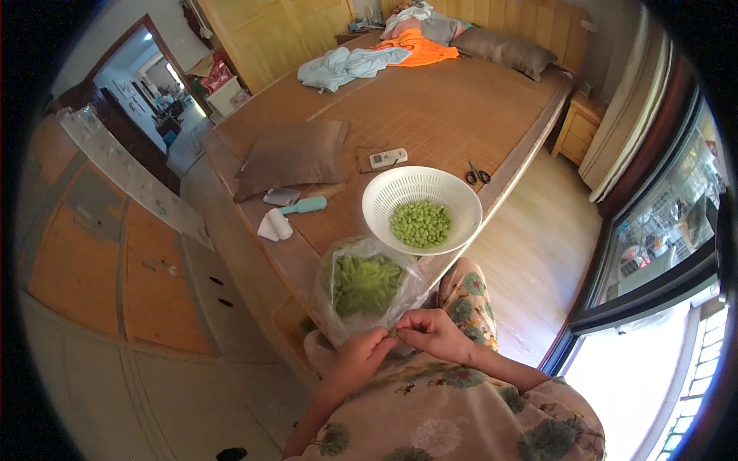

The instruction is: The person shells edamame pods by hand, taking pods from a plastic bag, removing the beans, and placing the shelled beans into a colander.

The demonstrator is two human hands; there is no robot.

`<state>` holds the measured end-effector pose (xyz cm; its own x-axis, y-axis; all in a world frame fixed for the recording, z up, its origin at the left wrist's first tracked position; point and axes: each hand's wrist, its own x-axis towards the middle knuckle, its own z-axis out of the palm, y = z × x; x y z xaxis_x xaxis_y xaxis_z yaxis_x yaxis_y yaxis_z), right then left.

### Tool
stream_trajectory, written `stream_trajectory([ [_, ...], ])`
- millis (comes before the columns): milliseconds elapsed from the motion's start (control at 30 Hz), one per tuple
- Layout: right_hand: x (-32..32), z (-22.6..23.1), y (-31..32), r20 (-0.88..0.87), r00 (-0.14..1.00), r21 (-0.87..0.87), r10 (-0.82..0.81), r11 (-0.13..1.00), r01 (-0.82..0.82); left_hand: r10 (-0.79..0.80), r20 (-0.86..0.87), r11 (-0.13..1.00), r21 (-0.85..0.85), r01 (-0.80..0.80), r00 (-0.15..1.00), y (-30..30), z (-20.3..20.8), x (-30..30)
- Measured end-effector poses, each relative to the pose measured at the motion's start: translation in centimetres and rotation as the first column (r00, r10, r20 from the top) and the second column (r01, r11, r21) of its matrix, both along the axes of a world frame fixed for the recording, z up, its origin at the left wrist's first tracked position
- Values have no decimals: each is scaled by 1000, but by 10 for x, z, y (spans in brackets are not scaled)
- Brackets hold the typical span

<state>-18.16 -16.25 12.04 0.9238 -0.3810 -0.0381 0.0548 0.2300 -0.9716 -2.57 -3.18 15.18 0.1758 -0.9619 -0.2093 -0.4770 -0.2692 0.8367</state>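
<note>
Close to my body, my left hand (364,356) and my right hand (437,335) meet with their fingertips pinched on a small green bean pod (393,333). Most of the pod is hidden by the fingers. Just beyond them a clear plastic bag (411,289) stands at the bed's corner, its mouth spread around a heap of green pods (366,283). Farther off and to the right is a white colander (377,201), with shelled green beans (420,224) gathered in its bottom.
On the bed mat (415,115) lie a remote control (387,158), black scissors (477,172), a teal-handled brush (304,205), a white roll (275,225) and a brown pillow (296,157). Clothes (350,67) are piled farther back. A wooden nightstand (578,127) stands to the right.
</note>
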Motion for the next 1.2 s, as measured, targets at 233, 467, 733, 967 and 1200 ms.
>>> stream_trajectory([
  [233,-16,-9,12,-6,1000,-58,8,998,-8,22,-5,976,-215,-23,1000,11,-15,-18],
  [467,-32,-9,23,-104,994,-53,19,998,-25,-29,133,961,-270,65,991,19,-32,-27],
  [733,-26,-27,28,-157,987,-17,-27,1000,25,-37,239,968,-231,94,970,22,-44,-30],
  [967,-8,-35,28,-197,968,-202,-156,973,116,35,402,962,-262,79,915,19,-54,-27],
  [1200,13,-30,19,-108,980,-119,-167,981,154,147,429,942,-336,7,892,8,-37,-19],
])
